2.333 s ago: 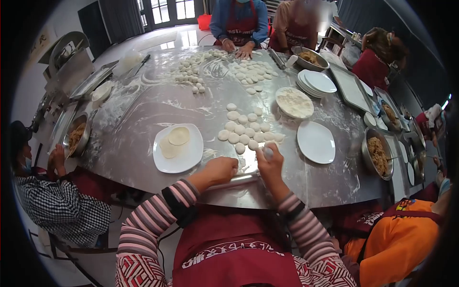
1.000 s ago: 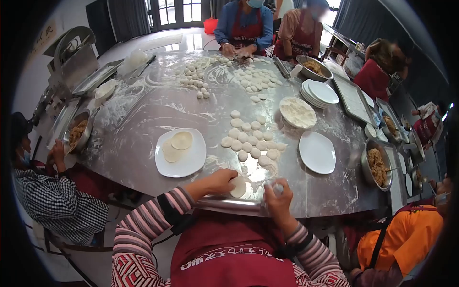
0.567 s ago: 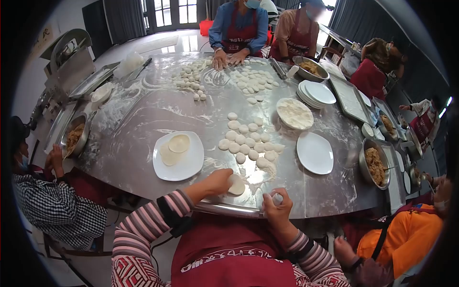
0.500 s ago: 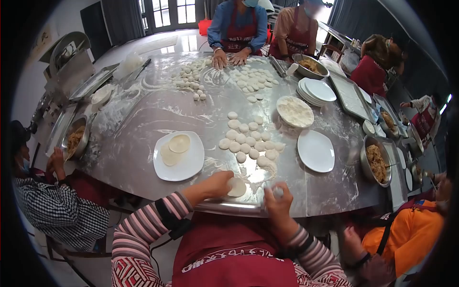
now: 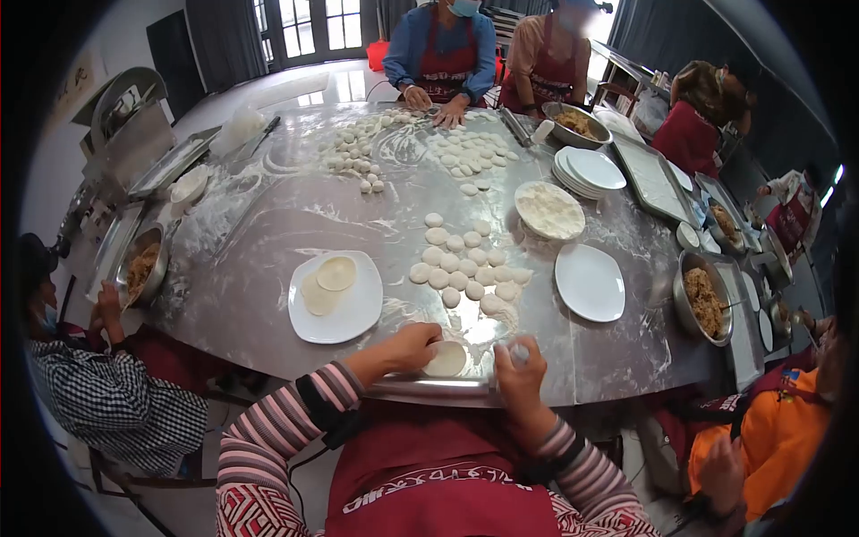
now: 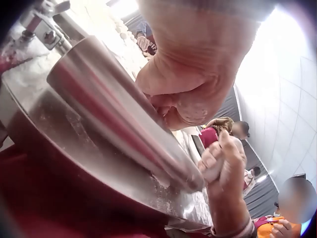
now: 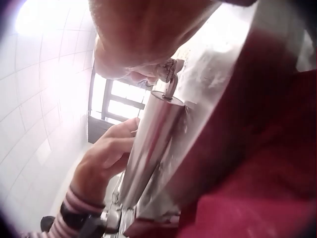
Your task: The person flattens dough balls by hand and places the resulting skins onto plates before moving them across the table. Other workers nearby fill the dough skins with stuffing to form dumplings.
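White plate [image 5: 356, 313] lies beyond and left of the left hand [image 5: 407, 347], which pinches the dough [image 5: 447, 360] just to its right, seemingly to steady it beside the roller [image 6: 124, 114], whose handle [image 5: 519, 355] the right hand [image 5: 523, 380] grips, apparently for control.

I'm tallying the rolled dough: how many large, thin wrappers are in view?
3. One wrapper overlaps a second on the left-hand plate; the third lies on the table by the left hand. More may be hidden beneath the overlapping pair.
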`<state>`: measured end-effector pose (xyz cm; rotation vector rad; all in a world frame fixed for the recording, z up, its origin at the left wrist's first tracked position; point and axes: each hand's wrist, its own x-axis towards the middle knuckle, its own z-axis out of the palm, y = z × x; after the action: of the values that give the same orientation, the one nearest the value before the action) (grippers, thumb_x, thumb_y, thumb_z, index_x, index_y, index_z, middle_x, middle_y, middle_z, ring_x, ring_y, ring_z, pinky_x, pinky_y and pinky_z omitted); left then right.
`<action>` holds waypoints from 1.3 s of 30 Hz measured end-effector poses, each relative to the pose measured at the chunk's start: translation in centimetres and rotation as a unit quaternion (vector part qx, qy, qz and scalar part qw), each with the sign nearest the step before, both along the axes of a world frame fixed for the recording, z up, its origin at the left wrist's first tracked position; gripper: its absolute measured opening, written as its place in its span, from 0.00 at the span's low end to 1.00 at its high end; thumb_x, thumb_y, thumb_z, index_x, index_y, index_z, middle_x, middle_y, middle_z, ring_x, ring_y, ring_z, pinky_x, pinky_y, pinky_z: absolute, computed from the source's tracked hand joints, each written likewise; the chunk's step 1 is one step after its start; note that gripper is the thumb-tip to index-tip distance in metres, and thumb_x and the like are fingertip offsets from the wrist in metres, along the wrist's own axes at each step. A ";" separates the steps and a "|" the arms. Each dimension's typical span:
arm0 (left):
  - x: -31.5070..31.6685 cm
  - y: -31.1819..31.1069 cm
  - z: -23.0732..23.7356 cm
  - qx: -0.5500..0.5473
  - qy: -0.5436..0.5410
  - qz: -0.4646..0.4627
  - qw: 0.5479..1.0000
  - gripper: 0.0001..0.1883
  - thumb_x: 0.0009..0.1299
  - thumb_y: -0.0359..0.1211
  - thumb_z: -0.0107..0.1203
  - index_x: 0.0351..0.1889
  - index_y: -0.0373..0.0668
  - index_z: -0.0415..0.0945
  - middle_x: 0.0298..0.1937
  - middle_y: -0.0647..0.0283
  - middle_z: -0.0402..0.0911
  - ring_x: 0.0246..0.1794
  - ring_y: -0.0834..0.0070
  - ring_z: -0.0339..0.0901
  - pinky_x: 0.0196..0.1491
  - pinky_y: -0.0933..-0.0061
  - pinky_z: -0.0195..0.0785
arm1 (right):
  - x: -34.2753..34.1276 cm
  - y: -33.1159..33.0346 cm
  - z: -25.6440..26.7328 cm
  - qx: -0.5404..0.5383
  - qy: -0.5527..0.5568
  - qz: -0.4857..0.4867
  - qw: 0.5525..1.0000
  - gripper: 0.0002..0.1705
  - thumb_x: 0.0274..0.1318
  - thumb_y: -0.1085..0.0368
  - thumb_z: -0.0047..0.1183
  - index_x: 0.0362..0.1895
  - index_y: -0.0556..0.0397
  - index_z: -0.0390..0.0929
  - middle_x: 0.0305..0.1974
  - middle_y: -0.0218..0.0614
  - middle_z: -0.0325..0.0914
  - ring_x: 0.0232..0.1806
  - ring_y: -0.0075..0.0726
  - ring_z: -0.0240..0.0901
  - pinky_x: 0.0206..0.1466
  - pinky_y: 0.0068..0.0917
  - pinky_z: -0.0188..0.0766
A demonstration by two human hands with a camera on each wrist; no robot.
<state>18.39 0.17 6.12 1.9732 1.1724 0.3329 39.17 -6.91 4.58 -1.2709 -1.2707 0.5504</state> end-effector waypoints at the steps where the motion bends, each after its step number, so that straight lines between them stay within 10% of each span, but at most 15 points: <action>1: 0.1 -0.1 0.3 -0.003 -0.009 -0.020 1.000 0.10 0.61 0.33 0.51 0.36 0.36 0.74 0.33 0.47 0.78 0.35 0.54 0.76 0.40 0.61 0.67 | -0.3 2.1 0.6 0.046 -0.056 0.001 0.997 0.09 0.48 0.73 0.57 0.29 0.57 0.68 0.15 0.34 0.68 0.18 0.23 0.66 0.22 0.25 0.64; 4: 1.0 0.4 -0.1 0.068 0.020 0.036 0.997 0.09 0.61 0.32 0.50 0.36 0.37 0.74 0.32 0.49 0.78 0.34 0.55 0.76 0.40 0.62 0.67 | -1.7 7.8 1.0 0.054 -0.047 0.005 0.997 0.11 0.47 0.69 0.60 0.29 0.56 0.68 0.18 0.41 0.71 0.17 0.39 0.70 0.23 0.33 0.65; 10: 1.0 1.4 0.0 0.035 0.011 0.028 0.999 0.09 0.61 0.33 0.52 0.33 0.36 0.74 0.31 0.52 0.78 0.32 0.62 0.76 0.39 0.65 0.67 | -0.2 3.8 1.4 0.057 -0.073 0.020 0.995 0.09 0.48 0.73 0.57 0.28 0.56 0.67 0.15 0.32 0.68 0.16 0.24 0.66 0.19 0.25 0.63; 21: -0.2 2.3 -0.8 -0.007 0.016 0.068 0.998 0.12 0.60 0.35 0.51 0.35 0.36 0.77 0.35 0.46 0.79 0.39 0.52 0.76 0.44 0.59 0.67 | -2.7 11.0 0.5 0.073 -0.056 0.018 0.996 0.13 0.48 0.66 0.60 0.31 0.55 0.68 0.18 0.45 0.71 0.16 0.43 0.69 0.21 0.33 0.65; 27: 1.1 -0.4 1.6 0.034 0.083 0.005 0.996 0.13 0.56 0.37 0.56 0.32 0.35 0.75 0.30 0.48 0.78 0.33 0.58 0.77 0.38 0.61 0.67 | 0.8 1.6 1.3 0.023 -0.046 0.039 0.998 0.11 0.49 0.66 0.60 0.31 0.55 0.69 0.17 0.35 0.72 0.17 0.32 0.70 0.22 0.28 0.66; 35: 0.2 -0.1 0.7 -0.055 -0.055 -0.002 0.997 0.10 0.61 0.34 0.55 0.30 0.36 0.71 0.24 0.63 0.74 0.26 0.80 0.68 0.31 0.75 0.64 | 7.9 3.5 2.0 -0.181 0.211 0.321 0.906 0.16 0.56 0.56 0.54 0.34 0.58 0.74 0.35 0.38 0.75 0.39 0.29 0.71 0.42 0.28 0.67; 36: 0.0 -0.1 0.7 -0.048 -0.056 0.011 0.997 0.10 0.60 0.33 0.55 0.31 0.35 0.72 0.25 0.63 0.74 0.27 0.79 0.68 0.31 0.75 0.64 | 9.6 4.1 3.1 -0.054 -0.096 0.198 0.974 0.19 0.57 0.52 0.53 0.35 0.58 0.76 0.35 0.40 0.76 0.40 0.37 0.73 0.43 0.32 0.68; 39: 0.1 -0.5 0.6 -0.062 -0.065 0.026 0.996 0.10 0.60 0.33 0.55 0.34 0.35 0.72 0.27 0.62 0.75 0.28 0.79 0.69 0.32 0.74 0.64 | 13.1 6.3 3.3 -0.008 -0.600 -0.082 0.796 0.11 0.49 0.59 0.52 0.28 0.54 0.75 0.28 0.39 0.73 0.33 0.46 0.70 0.37 0.38 0.66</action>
<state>18.51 -0.31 6.77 1.7887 1.1361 0.3990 52.24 -0.65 7.85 -1.7897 -2.1226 -0.5243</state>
